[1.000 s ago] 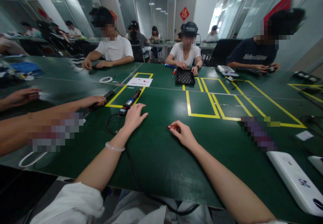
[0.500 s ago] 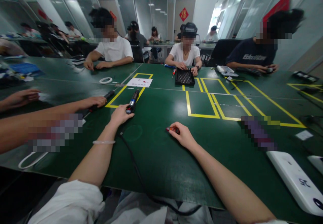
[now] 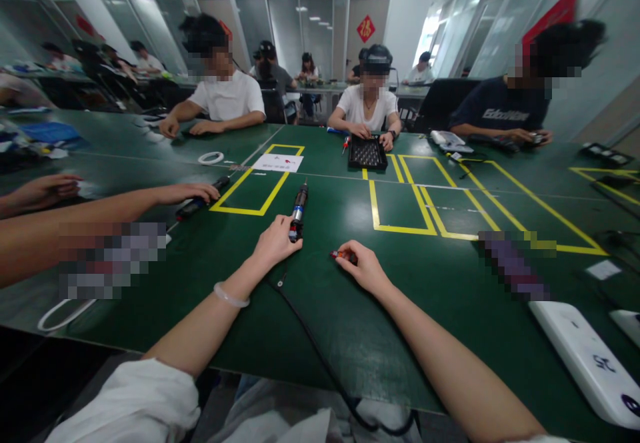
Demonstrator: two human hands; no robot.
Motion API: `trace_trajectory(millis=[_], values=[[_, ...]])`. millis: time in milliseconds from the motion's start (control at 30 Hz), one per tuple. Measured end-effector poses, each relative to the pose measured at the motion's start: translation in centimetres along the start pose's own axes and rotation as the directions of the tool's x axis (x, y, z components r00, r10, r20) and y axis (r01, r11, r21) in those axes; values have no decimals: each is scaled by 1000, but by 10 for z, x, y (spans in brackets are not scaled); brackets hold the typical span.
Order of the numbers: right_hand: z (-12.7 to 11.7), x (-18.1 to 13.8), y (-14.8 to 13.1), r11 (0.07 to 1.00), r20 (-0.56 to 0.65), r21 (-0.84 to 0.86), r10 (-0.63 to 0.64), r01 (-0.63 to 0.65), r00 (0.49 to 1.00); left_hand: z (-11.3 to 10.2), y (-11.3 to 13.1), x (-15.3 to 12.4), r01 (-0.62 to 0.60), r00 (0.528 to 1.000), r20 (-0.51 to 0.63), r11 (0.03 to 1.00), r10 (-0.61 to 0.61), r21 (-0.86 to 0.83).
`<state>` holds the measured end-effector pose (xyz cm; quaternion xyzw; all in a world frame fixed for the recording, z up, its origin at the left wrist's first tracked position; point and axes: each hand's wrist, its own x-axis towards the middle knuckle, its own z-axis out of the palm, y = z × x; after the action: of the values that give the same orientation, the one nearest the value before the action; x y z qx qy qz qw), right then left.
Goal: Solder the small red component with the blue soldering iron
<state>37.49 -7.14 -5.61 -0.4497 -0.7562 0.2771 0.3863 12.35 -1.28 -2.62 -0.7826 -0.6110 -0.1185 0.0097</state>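
My left hand (image 3: 275, 242) is closed round the rear end of a corded electric screwdriver (image 3: 301, 202). The tool is dark with a silver and blue band, and its thin bit points away from me. Its black cord (image 3: 313, 340) runs back over the table edge toward my lap. To the right, my right hand (image 3: 367, 268) rests low over the green table (image 3: 320, 323), fingers pinched on a small object with a red end (image 3: 335, 254). Orange and dark parts of it show between the fingers; its kind I cannot make out.
Yellow tape outlines (image 3: 405, 231) mark the table, and a white paper (image 3: 278, 162) lies ahead. At left a neighbour's hand (image 3: 187, 193) is on another dark screwdriver (image 3: 196, 207). Across sits a person with a black tray (image 3: 367, 153). A white power bank (image 3: 583, 356) lies at right.
My left hand has moved right with the electric screwdriver, bringing its cord along, and the tool now points more straight ahead. My right hand has hardly moved.
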Motion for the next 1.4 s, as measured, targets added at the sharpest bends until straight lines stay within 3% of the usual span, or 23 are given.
trace_trajectory(millis=[300,633,900,1167,1400], values=[[2,1,7,1000,-37,11,29,-29,999,-1,56,-23,-196,978,50,973,203,-124],[4,4,10,986,12,-168,18,-16,1000,0,75,-37,-287,952,61,943,301,-169],[4,2,6,999,7,-26,37,-37,999,1,79,-39,-251,962,78,958,263,-136],[-3,0,1,994,-15,-110,0,-2,1000,-1,88,-35,-214,975,45,975,217,-53],[-3,-2,4,999,-24,-36,12,-13,1000,-2,83,-27,-195,979,58,980,198,-40]])
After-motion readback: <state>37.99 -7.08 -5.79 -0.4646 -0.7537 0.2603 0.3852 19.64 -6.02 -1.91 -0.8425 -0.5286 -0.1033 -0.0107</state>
